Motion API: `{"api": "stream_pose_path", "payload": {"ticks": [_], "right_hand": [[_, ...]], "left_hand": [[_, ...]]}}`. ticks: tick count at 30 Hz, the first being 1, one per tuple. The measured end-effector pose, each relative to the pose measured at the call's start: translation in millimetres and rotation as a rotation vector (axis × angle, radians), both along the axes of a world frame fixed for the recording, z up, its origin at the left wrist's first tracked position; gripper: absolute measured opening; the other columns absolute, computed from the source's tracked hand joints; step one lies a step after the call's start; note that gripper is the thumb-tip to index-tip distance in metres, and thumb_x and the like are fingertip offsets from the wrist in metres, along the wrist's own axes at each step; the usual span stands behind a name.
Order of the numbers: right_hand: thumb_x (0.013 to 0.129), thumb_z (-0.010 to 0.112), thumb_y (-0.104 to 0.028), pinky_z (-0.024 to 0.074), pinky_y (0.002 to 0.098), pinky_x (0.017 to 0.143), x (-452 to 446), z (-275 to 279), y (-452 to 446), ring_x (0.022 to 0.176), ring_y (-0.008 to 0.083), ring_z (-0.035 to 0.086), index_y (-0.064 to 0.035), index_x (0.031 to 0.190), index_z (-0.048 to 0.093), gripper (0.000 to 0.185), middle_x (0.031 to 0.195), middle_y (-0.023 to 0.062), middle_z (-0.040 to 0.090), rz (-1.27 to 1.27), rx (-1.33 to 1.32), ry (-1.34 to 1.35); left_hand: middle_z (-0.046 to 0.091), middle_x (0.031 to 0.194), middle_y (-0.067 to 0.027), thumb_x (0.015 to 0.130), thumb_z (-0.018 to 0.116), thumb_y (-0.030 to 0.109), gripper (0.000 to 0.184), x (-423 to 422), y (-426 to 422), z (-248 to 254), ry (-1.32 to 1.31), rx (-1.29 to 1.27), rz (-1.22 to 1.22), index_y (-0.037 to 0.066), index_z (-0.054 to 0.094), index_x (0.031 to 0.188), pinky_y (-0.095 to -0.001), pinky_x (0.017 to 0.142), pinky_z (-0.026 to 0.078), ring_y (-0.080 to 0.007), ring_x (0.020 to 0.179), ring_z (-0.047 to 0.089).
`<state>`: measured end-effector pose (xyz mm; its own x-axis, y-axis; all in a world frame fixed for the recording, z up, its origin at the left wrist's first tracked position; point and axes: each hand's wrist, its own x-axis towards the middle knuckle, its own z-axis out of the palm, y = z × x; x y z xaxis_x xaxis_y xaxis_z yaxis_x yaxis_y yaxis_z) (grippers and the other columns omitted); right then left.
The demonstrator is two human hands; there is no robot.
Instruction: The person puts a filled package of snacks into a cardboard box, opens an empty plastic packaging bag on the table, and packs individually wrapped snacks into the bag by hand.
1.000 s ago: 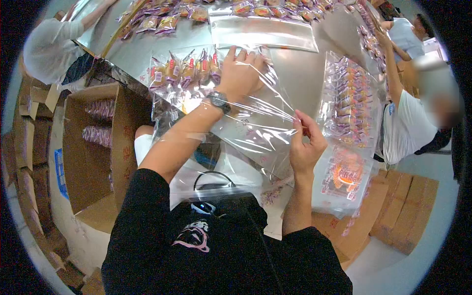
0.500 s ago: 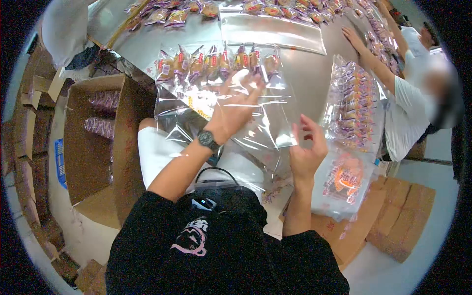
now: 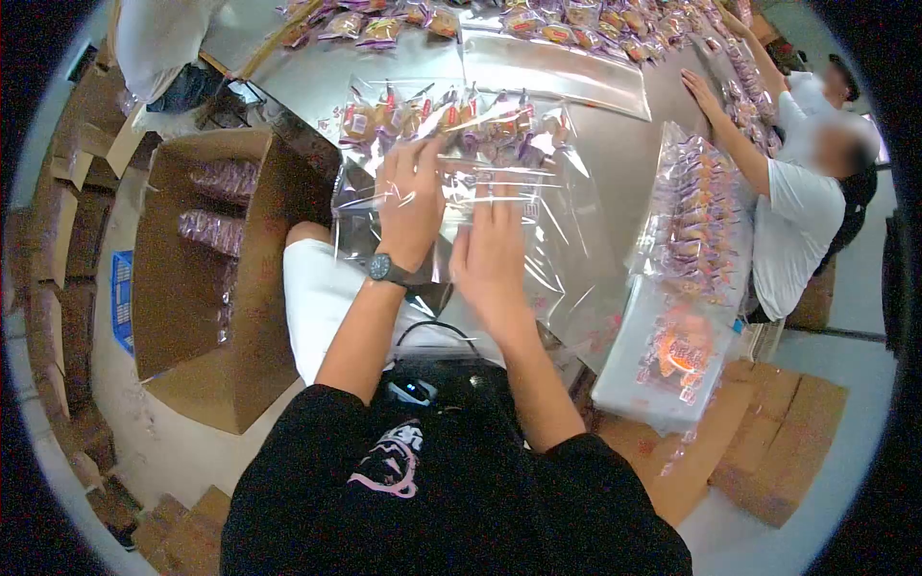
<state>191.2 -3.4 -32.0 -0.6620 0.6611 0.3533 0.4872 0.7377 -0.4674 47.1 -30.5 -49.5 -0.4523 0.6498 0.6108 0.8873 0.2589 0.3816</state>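
A large clear plastic bag (image 3: pixel 562 206) lies on the metal table in front of me. Inside its far end is a row of small wrapped snacks (image 3: pixel 451 117). My left hand (image 3: pixel 411 197), with a black watch at the wrist, rests on the left part of the bag with fingers stretched toward the row. Beside it, my right hand (image 3: pixel 492 254) lies on the middle of the bag with its fingers extended. Neither hand grips anything. A filled bag of snacks (image 3: pixel 693 216) lies to the right, above a stack of printed clear bags (image 3: pixel 663 360).
At the left stands an open cardboard box (image 3: pixel 192 326) holding packed bags. More loose snacks (image 3: pixel 576 24) and a flat metal plate (image 3: pixel 557 72) are at the table's far side. People are at the right and upper left; one person's hand (image 3: pixel 706 96) touches the table.
My right hand has let go of the bag's right edge and moved left onto its middle. My left hand has shifted left. The view has shifted, and the bag lies flatter.
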Motion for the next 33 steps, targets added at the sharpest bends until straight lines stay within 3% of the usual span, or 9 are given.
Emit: {"api": "stream_pose_path", "payload": {"ticks": [3, 6, 8, 9, 14, 19, 20, 27, 33], "right_hand": [[0.091, 0.059, -0.014, 0.0265, 0.0547, 0.121, -39.6, -4.1, 34.7, 0.146, 0.0451, 0.035, 0.0020, 0.152, 0.039, 0.066, 0.153, 0.0297, 0.041, -0.047, 0.173, 0.044], [0.089, 0.064, -0.021, 0.0244, 0.0586, 0.120, -66.9, -8.1, 56.8, 0.145, 0.0393, 0.038, -0.0058, 0.149, 0.047, 0.064, 0.150, 0.0207, 0.049, -0.083, 0.245, 0.003], [0.089, 0.065, -0.024, 0.0238, 0.0599, 0.118, -73.6, -0.2, 69.0, 0.144, 0.0352, 0.041, -0.0121, 0.147, 0.051, 0.061, 0.148, 0.0145, 0.053, -0.121, 0.164, -0.085], [0.088, 0.067, -0.026, 0.0234, 0.0608, 0.116, -76.5, -16.6, 84.5, 0.140, 0.0331, 0.044, -0.0159, 0.142, 0.057, 0.056, 0.144, 0.0120, 0.056, -0.116, 0.295, -0.076], [0.086, 0.072, -0.031, 0.0245, 0.0561, 0.116, -79.2, -28.1, 100.0, 0.134, 0.0318, 0.048, -0.0195, 0.136, 0.062, 0.052, 0.136, 0.0097, 0.061, -0.125, 0.290, 0.020], [0.082, 0.075, -0.034, 0.0316, 0.0500, 0.108, -82.2, -28.5, 98.1, 0.119, 0.0285, 0.054, -0.0210, 0.126, 0.069, 0.046, 0.131, 0.0073, 0.064, -0.183, 0.385, 0.139], [0.077, 0.080, -0.043, 0.0292, 0.0501, 0.107, -83.9, -39.0, 102.9, 0.120, 0.0266, 0.055, -0.0232, 0.123, 0.072, 0.050, 0.123, 0.0030, 0.068, -0.237, 0.431, 0.152], [0.079, 0.079, -0.038, 0.0291, 0.0487, 0.106, -83.4, -53.0, 117.0, 0.124, 0.0249, 0.051, -0.0172, 0.126, 0.070, 0.053, 0.129, 0.0032, 0.065, -0.240, 0.487, 0.134], [0.080, 0.079, -0.042, 0.0245, 0.0482, 0.111, -69.7, -63.5, 132.8, 0.128, 0.0210, 0.049, -0.0269, 0.131, 0.067, 0.055, 0.134, -0.0024, 0.062, -0.318, 0.497, 0.065]], "left_hand": [[0.061, 0.134, -0.0128, 0.085, 0.062, 0.008, 0.048, -1.8, 6.4, 10.3, 0.245, -0.035, 0.171, 0.010, 0.064, 0.133, -0.0494, 0.117, 0.032, -0.0333, 0.135, 0.050], [0.058, 0.141, -0.0128, 0.086, 0.062, 0.012, 0.051, -23.9, 14.9, -2.0, 0.161, -0.126, 0.104, 0.012, 0.062, 0.137, -0.0516, 0.124, 0.021, -0.0313, 0.143, 0.042], [0.057, 0.143, -0.0118, 0.087, 0.063, 0.013, 0.053, -34.3, 14.4, 6.5, 0.176, -0.162, 0.132, 0.013, 0.060, 0.139, -0.0509, 0.123, 0.022, -0.0316, 0.143, 0.042], [0.057, 0.144, -0.0113, 0.087, 0.063, 0.014, 0.054, -37.0, 14.0, 8.4, 0.176, -0.183, 0.148, 0.013, 0.060, 0.140, -0.0506, 0.123, 0.023, -0.0318, 0.143, 0.043], [0.064, 0.135, -0.0079, 0.092, 0.064, 0.014, 0.046, -46.0, 26.6, -9.9, 0.158, -0.054, 0.180, 0.017, 0.062, 0.138, -0.0468, 0.106, 0.046, -0.0324, 0.132, 0.052], [0.062, 0.138, -0.0107, 0.090, 0.065, 0.013, 0.049, -53.1, 37.0, -8.4, 0.102, -0.025, 0.109, 0.014, 0.061, 0.139, -0.0487, 0.109, 0.044, -0.0363, 0.133, 0.052], [0.061, 0.140, -0.0122, 0.090, 0.065, 0.012, 0.050, -51.0, 39.2, -4.5, 0.104, -0.049, 0.106, 0.012, 0.059, 0.140, -0.0493, 0.110, 0.043, -0.0371, 0.133, 0.051], [0.047, 0.151, -0.0205, 0.088, 0.064, 0.013, 0.057, -24.6, 14.1, -8.5, 0.014, 0.036, -0.011, 0.005, 0.053, 0.143, -0.0536, 0.117, 0.032, -0.0363, 0.143, 0.041], [0.050, 0.150, -0.0216, 0.096, 0.059, 0.034, 0.054, -7.3, -0.9, -27.0, -0.072, -0.321, -0.134, 0.003, 0.056, 0.141, -0.0544, 0.122, 0.025, -0.0371, 0.141, 0.044]]}}
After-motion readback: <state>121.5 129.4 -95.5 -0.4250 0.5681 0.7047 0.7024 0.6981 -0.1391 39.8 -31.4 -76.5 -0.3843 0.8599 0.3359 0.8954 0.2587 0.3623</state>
